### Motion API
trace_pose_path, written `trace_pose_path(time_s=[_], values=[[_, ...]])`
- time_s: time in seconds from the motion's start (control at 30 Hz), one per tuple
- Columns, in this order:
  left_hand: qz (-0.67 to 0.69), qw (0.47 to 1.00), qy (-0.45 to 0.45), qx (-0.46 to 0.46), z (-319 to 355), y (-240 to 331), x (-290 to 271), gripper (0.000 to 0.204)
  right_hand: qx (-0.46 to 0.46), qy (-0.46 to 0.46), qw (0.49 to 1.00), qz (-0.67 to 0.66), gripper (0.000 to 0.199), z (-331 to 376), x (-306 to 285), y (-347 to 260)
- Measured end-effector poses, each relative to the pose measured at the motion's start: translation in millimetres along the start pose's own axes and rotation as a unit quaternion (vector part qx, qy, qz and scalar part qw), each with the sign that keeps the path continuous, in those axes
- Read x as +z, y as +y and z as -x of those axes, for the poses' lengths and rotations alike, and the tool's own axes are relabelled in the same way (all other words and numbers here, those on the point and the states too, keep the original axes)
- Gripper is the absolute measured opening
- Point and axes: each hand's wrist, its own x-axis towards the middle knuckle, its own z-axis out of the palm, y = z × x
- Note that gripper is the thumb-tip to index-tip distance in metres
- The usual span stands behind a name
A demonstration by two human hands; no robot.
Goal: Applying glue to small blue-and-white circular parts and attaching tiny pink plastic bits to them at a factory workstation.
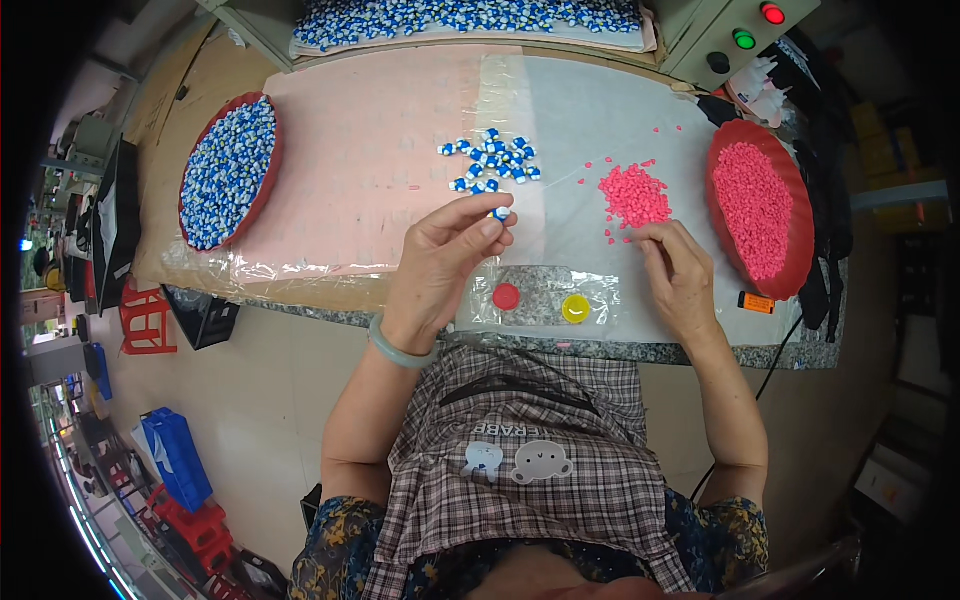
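Observation:
Between the thumb and fingers of my left hand [450, 250] is a small blue-and-white piece [501, 213]. Just beyond it, a loose cluster of similar blue-and-white pieces [492, 155] lies on the table covering. My right hand [683, 275] has its thumb and fingertips pinched together at the near edge of a heap of tiny pink pieces [634, 195]; whatever the pinch holds is too small to make out. Nearer to me, a red round cap [506, 297] and a yellow round cap [575, 308] sit on clear film, between my two hands.
At the left stands a red fluted bowl [277, 140] full of blue-and-white pieces. A matching red bowl [803, 250] at the right holds pink pieces, with an orange-and-black item [756, 302] beside it. Behind, a tray [470, 45] of blue-and-white pieces rests under a housing with buttons [744, 39].

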Motion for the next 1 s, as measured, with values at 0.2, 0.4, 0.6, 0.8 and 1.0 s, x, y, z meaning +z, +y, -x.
trace_pose_path(time_s=[0.2, 0.4, 0.6, 0.8, 1.0], values=[[-0.032, 0.999, -0.027, 0.026, 16, 7, -1, 0.026, 0.010, -0.007, 1.000, 0.012, 0.015, 4, 14, 5], [-0.079, 0.997, -0.005, 0.015, 30, 8, 15, 0.027, -0.010, -0.005, 0.998, 0.054, 0.012, 1, 20, 1], [-0.093, 0.995, -0.036, 0.000, 44, 4, 18, 0.030, -0.011, -0.004, 0.993, 0.120, 0.012, -3, 22, 10], [-0.106, 0.993, -0.054, -0.025, 64, 1, 22, 0.029, 0.001, -0.012, 0.989, 0.145, 0.010, -5, 18, 12], [-0.054, 0.987, -0.125, -0.085, 97, 3, -5, 0.024, -0.010, -0.021, 0.990, 0.143, 0.011, -4, 14, 15]])
